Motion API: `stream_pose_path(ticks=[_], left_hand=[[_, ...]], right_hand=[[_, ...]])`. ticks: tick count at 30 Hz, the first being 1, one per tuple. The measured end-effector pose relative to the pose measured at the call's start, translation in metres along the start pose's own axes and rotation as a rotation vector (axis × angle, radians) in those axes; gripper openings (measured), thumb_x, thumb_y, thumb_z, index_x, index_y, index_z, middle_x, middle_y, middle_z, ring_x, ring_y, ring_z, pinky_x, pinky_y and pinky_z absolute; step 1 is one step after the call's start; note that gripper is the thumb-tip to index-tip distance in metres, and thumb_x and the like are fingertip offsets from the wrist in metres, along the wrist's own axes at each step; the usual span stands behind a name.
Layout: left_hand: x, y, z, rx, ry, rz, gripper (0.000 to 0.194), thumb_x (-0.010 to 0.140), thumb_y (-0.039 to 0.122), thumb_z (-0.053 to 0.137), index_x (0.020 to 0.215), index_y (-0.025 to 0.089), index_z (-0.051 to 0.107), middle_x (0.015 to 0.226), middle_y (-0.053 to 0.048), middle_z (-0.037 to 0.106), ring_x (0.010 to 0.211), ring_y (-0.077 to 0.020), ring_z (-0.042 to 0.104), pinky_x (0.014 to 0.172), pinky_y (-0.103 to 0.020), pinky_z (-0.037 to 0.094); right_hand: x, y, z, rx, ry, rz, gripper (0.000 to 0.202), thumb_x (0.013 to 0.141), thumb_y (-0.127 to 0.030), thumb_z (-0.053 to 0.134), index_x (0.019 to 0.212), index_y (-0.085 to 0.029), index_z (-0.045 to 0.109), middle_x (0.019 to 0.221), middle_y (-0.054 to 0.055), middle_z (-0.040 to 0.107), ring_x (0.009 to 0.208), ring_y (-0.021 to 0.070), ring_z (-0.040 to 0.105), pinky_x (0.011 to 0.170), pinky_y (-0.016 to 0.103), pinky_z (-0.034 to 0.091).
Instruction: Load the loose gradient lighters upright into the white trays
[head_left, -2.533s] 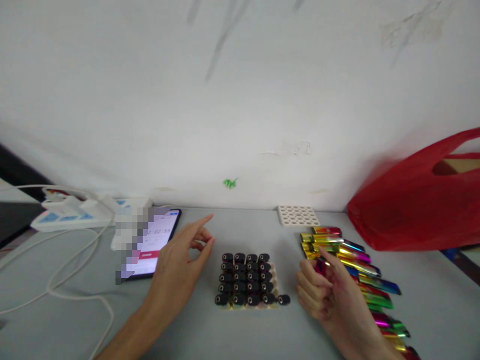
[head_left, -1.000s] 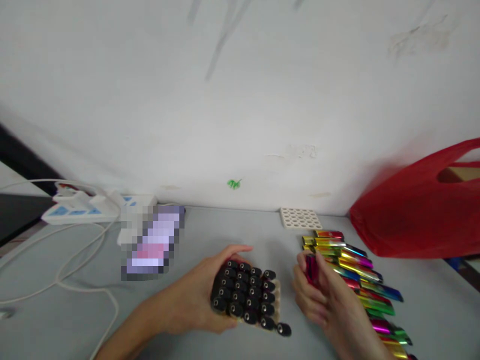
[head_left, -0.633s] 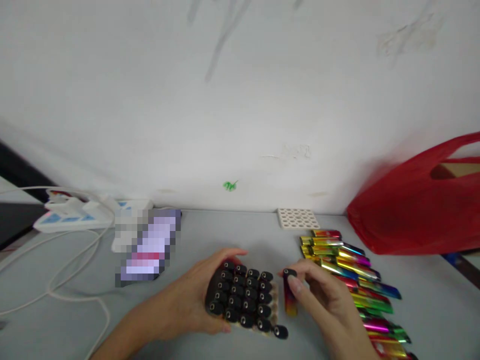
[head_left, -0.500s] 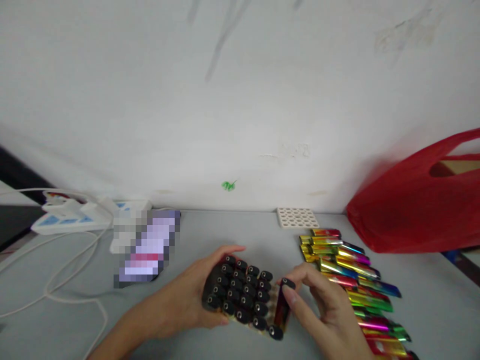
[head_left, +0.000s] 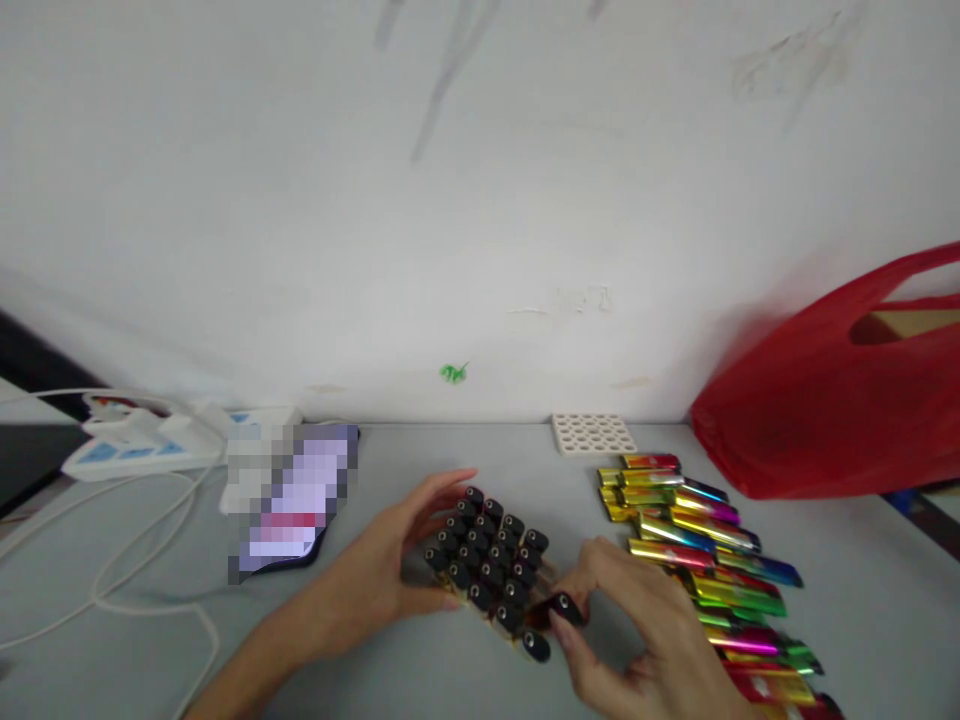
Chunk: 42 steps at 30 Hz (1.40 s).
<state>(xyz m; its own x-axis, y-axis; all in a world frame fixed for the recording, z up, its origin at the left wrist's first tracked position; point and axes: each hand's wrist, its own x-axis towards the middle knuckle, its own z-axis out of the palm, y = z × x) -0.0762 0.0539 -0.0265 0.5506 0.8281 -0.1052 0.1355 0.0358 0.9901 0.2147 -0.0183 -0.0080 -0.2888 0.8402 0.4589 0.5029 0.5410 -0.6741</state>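
Observation:
My left hand (head_left: 382, 580) grips the left side of a small tray (head_left: 489, 570) packed with several upright black-capped sticks, tilted toward my right. My right hand (head_left: 637, 630) pinches one black-capped stick (head_left: 562, 607) at the tray's near right corner, its coloured body mostly hidden behind the fingers. A row of several shiny multicoloured sticks (head_left: 697, 545) lies on the grey table (head_left: 465, 460) just right of my right hand.
An empty white holed tray (head_left: 592, 433) lies at the back by the wall. A red plastic bag (head_left: 832, 400) over a box sits at the right. A phone (head_left: 296, 500), a white power strip (head_left: 142, 445) and cables (head_left: 97, 590) lie at the left.
My left hand left the phone and took hold of the tray, tilting it. My right hand brought a stick from the coloured row to the tray's near right corner.

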Motion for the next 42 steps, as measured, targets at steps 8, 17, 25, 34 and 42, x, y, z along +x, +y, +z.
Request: stream_pose_path(ticks=[8,17,25,34,42], left_hand=[[0.007,-0.002,-0.001,-0.002,0.115,0.082,0.092,0.080,0.015,0.097,0.156,0.039,0.051,0.146,-0.007,0.069,0.137,-0.0307,0.065,0.122,-0.052,0.049],[0.006,0.002,0.011,0.098,0.170,0.078,0.082,0.090,0.021,0.084,0.160,0.035,0.043,0.147,-0.009,0.070,0.135,-0.0311,0.070,0.119,-0.054,0.056],[0.007,-0.010,0.022,0.300,0.287,0.170,0.070,0.099,0.020,0.066,0.162,0.035,0.040,0.144,-0.007,0.072,0.127,-0.0283,0.077,0.117,-0.055,0.059],[-0.005,-0.002,0.023,0.359,0.070,0.126,0.120,0.080,0.004,0.074,0.177,0.038,0.011,0.176,-0.012,0.043,0.162,-0.0380,0.045,0.137,-0.066,0.026],[-0.010,-0.007,0.040,0.356,0.104,0.098,0.174,0.058,0.036,0.112,0.174,0.048,-0.017,0.185,-0.013,0.019,0.167,-0.0502,0.027,0.134,-0.075,0.017]], right_hand=[[-0.002,-0.003,-0.002,0.078,-0.096,0.062,0.023,0.096,-0.013,0.069,0.113,-0.028,0.069,0.088,-0.003,0.074,0.080,0.0164,0.075,0.074,0.028,0.057],[-0.011,0.016,0.005,-0.208,0.152,0.295,0.013,0.114,-0.032,0.052,0.117,-0.027,0.064,0.103,0.004,0.077,0.091,0.0231,0.076,0.078,0.034,0.057],[-0.010,0.009,0.012,-0.035,-0.066,0.286,0.019,0.116,-0.027,0.041,0.122,-0.027,0.059,0.106,0.005,0.080,0.092,0.0215,0.078,0.083,0.034,0.060],[-0.007,0.029,-0.001,-0.547,0.236,0.180,0.021,0.106,-0.023,0.053,0.124,-0.023,0.064,0.118,0.013,0.074,0.112,0.0358,0.069,0.095,0.053,0.055],[-0.003,0.049,-0.010,-1.007,0.229,0.328,0.045,0.109,-0.021,0.045,0.152,-0.012,0.054,0.150,0.024,0.069,0.133,0.0441,0.062,0.102,0.064,0.045]])
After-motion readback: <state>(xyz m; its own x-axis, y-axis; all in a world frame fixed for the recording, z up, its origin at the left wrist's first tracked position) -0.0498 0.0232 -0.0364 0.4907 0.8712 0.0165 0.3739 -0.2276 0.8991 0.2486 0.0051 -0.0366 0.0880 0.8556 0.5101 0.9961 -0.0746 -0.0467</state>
